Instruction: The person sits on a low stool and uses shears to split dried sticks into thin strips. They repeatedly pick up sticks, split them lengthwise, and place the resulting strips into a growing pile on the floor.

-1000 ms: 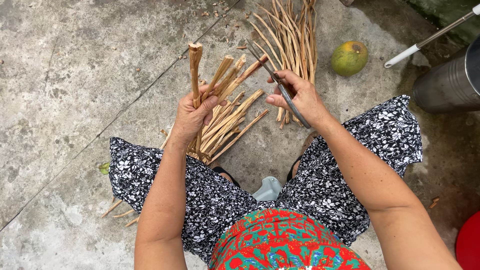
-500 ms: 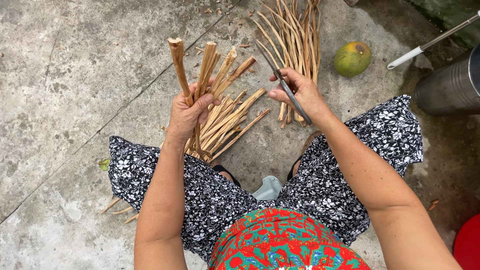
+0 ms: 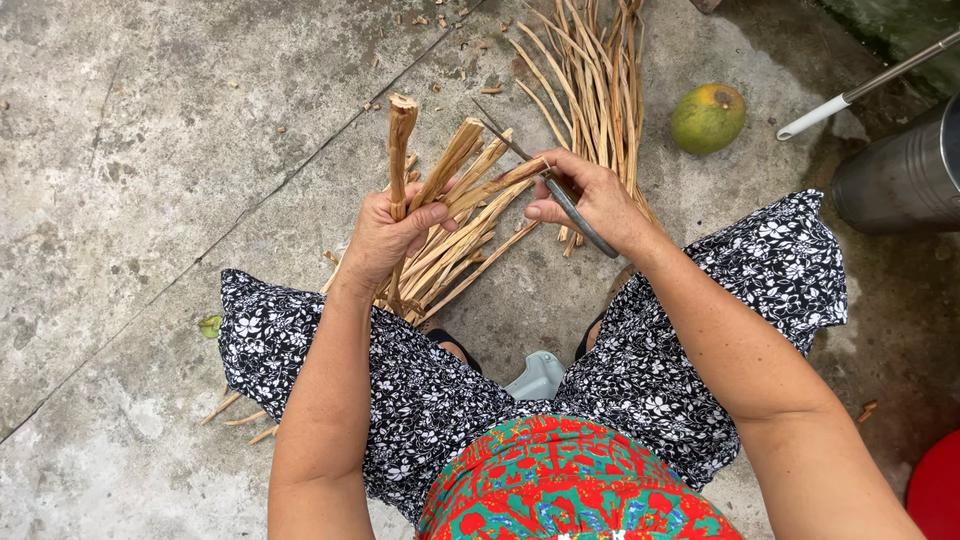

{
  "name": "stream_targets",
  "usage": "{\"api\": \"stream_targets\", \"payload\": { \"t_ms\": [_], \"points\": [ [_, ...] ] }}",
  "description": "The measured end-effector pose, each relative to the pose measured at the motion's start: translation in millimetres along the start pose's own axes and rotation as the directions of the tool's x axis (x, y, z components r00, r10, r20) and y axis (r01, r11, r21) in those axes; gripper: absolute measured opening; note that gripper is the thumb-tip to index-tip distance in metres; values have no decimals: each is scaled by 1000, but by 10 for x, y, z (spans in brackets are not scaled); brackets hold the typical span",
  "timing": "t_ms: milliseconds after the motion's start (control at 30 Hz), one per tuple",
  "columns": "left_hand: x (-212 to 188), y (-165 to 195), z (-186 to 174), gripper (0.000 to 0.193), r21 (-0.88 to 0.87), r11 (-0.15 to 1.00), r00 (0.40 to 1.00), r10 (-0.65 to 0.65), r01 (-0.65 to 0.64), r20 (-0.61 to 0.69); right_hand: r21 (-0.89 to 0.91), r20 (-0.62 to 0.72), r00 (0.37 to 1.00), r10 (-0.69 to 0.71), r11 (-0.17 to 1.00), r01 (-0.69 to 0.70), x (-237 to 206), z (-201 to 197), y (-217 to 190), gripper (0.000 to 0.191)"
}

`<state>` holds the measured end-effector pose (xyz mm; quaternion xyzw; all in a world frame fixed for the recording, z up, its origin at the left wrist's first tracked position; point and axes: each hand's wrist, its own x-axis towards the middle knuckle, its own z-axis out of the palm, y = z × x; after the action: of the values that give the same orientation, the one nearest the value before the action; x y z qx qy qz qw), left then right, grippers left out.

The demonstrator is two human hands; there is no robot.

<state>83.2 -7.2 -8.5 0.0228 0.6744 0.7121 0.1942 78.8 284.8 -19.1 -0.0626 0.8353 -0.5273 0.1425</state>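
Here, seen from above, a seated person over a concrete floor (image 3: 130,150).
Left hand (image 3: 385,235): fingers curled tight around a bundle of split tan wooden sticks (image 3: 455,215), held fanned above the knees.
Right hand (image 3: 590,200): closed around a dark-handled knife (image 3: 560,195), blade tip against one stick.
Beyond: heap of thin pale strips (image 3: 590,75); round green fruit (image 3: 707,117) to its right.

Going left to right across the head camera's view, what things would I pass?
Small green scrap on the floor → left hand gripping a brown stick → right hand with a knife → green fruit → metal pot.
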Motion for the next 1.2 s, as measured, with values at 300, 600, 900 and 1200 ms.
{"api": "stream_targets", "payload": {
  "t_ms": [300,600,900,1200],
  "points": [
    [5,7,-7,30,-31,999,999,-25,24,-23,-34,-3,994,-113,993,113,-22,-32,21,61],
    [22,-21,-31,29,27,999,1000,-17,17,-25,-36,12,994,-108,994,108,-11,-25,55,67],
    [29,-33,-48,23,68,998,998,-11,15,-61,-66,-2,998,-66,996,66,-10,-22,36,59],
    [51,-45,-42,29,53,999,997,-2,6,-75,69,-77,997,31,997,-25,44,47,101,40]
  ]
}}
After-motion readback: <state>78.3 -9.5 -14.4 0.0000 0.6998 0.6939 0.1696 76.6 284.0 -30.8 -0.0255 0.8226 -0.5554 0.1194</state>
